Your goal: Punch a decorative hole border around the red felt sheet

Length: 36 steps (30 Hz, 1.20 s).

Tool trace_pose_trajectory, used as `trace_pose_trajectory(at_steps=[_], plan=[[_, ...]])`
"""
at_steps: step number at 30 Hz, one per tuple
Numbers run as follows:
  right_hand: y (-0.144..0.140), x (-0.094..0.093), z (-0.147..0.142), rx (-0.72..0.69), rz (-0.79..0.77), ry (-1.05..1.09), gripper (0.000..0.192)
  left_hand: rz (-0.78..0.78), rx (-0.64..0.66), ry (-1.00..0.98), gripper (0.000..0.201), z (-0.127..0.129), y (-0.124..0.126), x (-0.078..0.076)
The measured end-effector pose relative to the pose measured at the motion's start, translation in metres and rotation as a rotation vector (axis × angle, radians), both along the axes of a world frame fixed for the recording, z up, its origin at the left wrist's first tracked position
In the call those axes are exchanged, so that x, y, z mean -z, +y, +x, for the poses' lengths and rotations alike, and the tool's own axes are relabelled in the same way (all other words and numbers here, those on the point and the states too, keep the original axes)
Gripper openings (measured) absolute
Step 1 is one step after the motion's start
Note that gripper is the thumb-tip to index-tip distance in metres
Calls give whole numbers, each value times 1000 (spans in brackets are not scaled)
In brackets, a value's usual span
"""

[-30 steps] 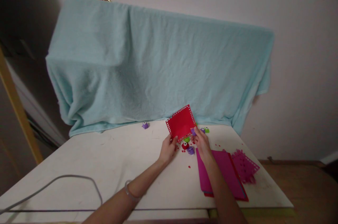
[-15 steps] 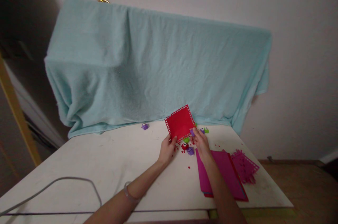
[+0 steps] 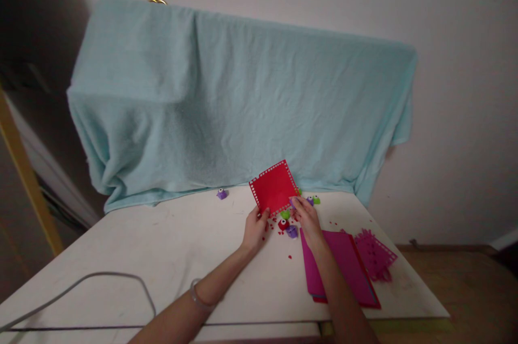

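Near to far, places off the red sheet [image 3: 273, 187]. Grey cable [image 3: 103, 274] ran well front-left of it, near the table's [image 3: 121, 247] front edge. Pink stack [image 3: 352, 268] lay front-right, partly under the right forearm; pink lattice [image 3: 374, 257] just right of that.

Red bits [image 3: 290, 257], a red piece [image 3: 283, 224], a green piece [image 3: 285, 214] and a violet piece [image 3: 292, 232] sat just in front.

Left hand [image 3: 254, 229]: grip pinched on the red sheet's near-left corner. Right hand [image 3: 306, 217]: grip closed on a purple piece [image 3: 292, 202] at its near-right edge. Couldn't tell if that piece was clamped on.

Risks, my read: one-corner pinch could let the red sheet twist if the right hand pulled; holed rim could tear under load. A low hand could knock the bunched pieces; the forearm could drag the stack.

Room: most lay left of the red sheet, out to a lone piece [image 3: 221, 194]. Right was tighter: purple-green pair [image 3: 316, 200], then table edge. Towel [image 3: 251, 101] closed off behind.
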State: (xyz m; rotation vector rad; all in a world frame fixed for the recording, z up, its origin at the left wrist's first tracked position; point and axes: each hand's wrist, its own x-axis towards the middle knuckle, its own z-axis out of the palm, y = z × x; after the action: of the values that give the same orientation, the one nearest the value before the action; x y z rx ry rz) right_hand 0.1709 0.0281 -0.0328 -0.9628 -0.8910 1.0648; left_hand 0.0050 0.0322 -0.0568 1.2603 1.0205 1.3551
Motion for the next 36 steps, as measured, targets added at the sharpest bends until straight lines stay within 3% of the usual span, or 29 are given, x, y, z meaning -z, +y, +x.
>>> trace_pose_trajectory(at_steps=[11, 36], plan=[[3, 5, 0, -7, 36, -110, 42, -70, -23, -68, 26, 1, 2, 1], [4, 8, 0, 1, 4, -76, 44, -72, -34, -116, 28, 2, 4, 7]])
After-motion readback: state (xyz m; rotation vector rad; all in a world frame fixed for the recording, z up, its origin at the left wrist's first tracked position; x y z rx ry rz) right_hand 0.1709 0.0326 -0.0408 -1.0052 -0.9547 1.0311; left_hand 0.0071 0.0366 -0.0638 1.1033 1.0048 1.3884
